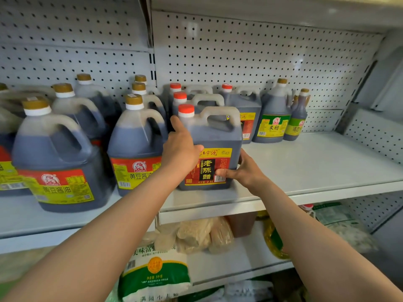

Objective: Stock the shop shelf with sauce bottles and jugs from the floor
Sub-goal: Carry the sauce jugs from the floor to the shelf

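A dark vinegar jug [214, 138] with a red cap and a red-yellow label stands at the front of the white shelf [316, 162]. My left hand [181, 147] grips its left side, thumb on the label's top edge. My right hand [239, 171] holds its lower right corner, thumb across the label. Behind it stand three more red-capped jugs [246, 105]. To the left are several gold-capped soy sauce jugs [54, 153]. Two green-labelled bottles [274, 118] stand at the back right.
The perforated back panel [261, 57] closes off the shelf behind. The shelf's right half is bare. On the lower shelf lie bags of dry goods [202, 234], a rice sack [154, 273] and a yellow oil bottle [272, 238].
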Motion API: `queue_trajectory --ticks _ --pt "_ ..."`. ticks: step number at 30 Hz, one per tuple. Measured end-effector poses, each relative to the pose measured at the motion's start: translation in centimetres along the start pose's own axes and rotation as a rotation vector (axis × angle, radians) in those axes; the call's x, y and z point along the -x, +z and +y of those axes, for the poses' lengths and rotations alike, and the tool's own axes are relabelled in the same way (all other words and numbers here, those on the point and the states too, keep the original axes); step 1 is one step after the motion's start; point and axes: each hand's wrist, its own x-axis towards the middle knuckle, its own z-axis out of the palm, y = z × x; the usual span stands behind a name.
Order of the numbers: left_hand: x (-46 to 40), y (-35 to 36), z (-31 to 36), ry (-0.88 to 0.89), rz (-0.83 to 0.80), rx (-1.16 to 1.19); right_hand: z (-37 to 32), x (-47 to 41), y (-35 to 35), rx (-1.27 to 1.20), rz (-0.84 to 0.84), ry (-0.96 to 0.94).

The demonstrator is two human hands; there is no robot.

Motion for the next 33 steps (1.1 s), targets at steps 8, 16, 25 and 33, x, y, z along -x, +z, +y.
queue_trajectory --ticks 8,16,25,33 --pt "1.5 1.3 -0.5 0.122 0.07 0.003 -0.4 0.3 0.2 0.098 0.044 0.024" --pt "3.2 1.0 -2.4 0.388 0.039 -0.186 -1.2 3.3 1.7 0.268 0.255 0.088" --pt "6.6 -0.4 -6.7 0.736 -0.164 -0.19 -4.5 15.8 5.5 0.54 0.599 0.209" --pt "14.2 0.6 -10.3 0.807 -0.671 -0.06 -5.5 33.7 11.6 0.726 0.8 0.598"
